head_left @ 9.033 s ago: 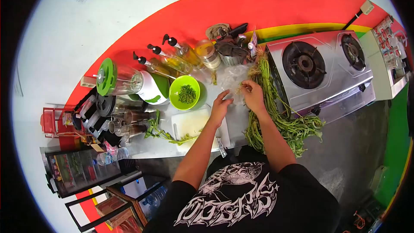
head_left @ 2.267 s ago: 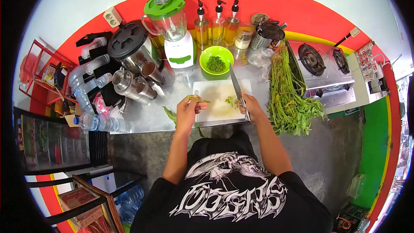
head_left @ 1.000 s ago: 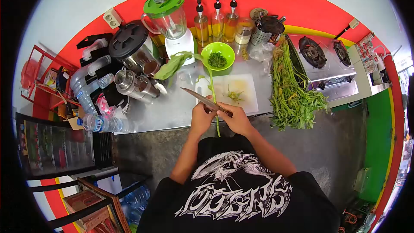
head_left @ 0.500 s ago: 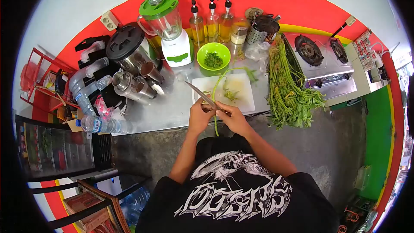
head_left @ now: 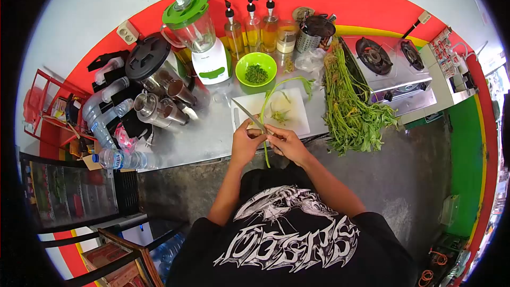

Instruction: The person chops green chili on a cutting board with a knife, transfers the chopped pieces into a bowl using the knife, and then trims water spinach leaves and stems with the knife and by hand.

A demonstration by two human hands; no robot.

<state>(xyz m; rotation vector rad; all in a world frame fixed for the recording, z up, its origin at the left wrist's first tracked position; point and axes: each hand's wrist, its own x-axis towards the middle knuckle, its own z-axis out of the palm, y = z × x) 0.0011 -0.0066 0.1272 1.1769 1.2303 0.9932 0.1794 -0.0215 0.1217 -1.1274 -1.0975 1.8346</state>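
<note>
My right hand (head_left: 287,143) is closed around the handle end of a knife (head_left: 246,111). The blade slants up and left, past the fingers of my left hand (head_left: 246,141). A long green stalk (head_left: 269,95) with a leafy tip passes between my hands and hangs below them. My left fingers are pinched on it where it meets the blade, partly hidden. Behind the hands lies a white cutting board (head_left: 300,117) with green trimmings (head_left: 280,116) on it. A green bowl (head_left: 241,77) of chopped greens (head_left: 256,74) stands beyond the board.
A large bunch of leafy stalks (head_left: 353,106) lies right of the board, beside a gas stove (head_left: 393,82). A blender (head_left: 212,64), pump bottles (head_left: 252,26) and metal shakers (head_left: 154,109) line the metal table (head_left: 199,138). A plastic bottle (head_left: 119,158) lies at its left edge.
The view has shifted a little, so the table things sit slightly further left. My hands keep nearly the same pose, with the knife and the stalk still between them.
</note>
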